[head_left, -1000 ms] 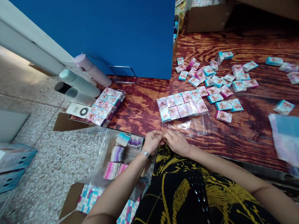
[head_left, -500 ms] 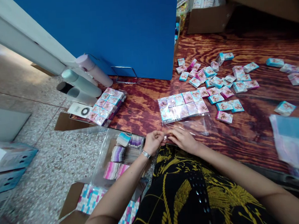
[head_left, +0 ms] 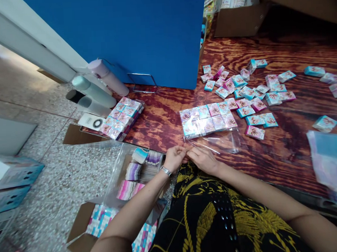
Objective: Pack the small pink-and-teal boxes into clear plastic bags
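My left hand (head_left: 175, 157), with a metal watch on its wrist, is closed at the table's front edge. Its fingertips meet those of my right hand (head_left: 203, 158), which is curled in a pinch too. Whatever lies between the fingers is hidden. Just beyond them, a clear plastic bag (head_left: 224, 141) lies flat, with two rows of small pink and blue boxes (head_left: 203, 112) at its far end; neither hand visibly grips it. Loose small boxes (head_left: 247, 93), printed with a hand picture, are scattered to the right.
Packed boxes (head_left: 120, 119) sit at the table's left edge beside several bottles (head_left: 94, 91). Below are a carton of folded cards (head_left: 133, 171) and a carton of small boxes (head_left: 101, 221). A blue panel (head_left: 118, 38) stands behind. Plastic bags (head_left: 332, 158) lie at right.
My hands have drawn closer, fingertips now meeting. A small pale thing seen between them earlier is now covered. The view has shifted slightly; the boxes and bag lie as before.
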